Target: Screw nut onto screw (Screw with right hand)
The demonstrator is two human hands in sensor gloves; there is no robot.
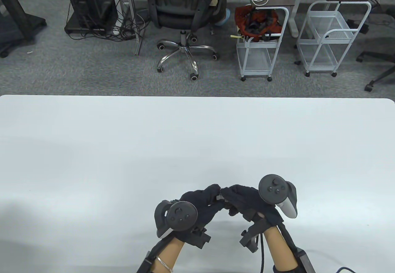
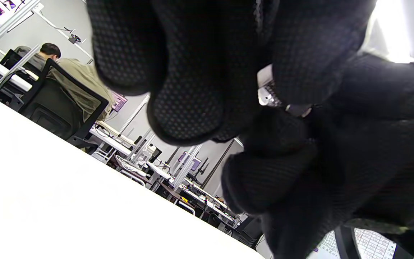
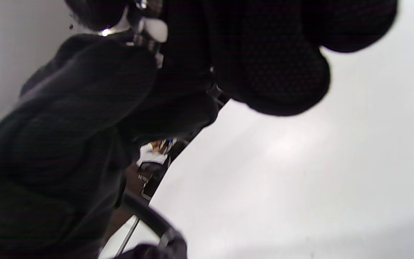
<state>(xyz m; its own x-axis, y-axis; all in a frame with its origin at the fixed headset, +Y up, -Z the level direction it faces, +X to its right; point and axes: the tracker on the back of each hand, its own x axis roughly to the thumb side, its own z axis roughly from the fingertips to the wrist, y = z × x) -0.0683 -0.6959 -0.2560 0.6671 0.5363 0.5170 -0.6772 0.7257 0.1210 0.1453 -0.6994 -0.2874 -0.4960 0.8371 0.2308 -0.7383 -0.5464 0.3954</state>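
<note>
Both hands are raised just above the white table (image 1: 197, 137) near its front edge, fingertips brought together, presumably so the small parts can be aligned. A threaded metal screw (image 2: 268, 96) is pinched by the left hand (image 1: 202, 205). The right hand (image 1: 243, 202) is closed around its other end, likely on the nut, which is hidden by the gloves and cannot be confirmed.
</note>
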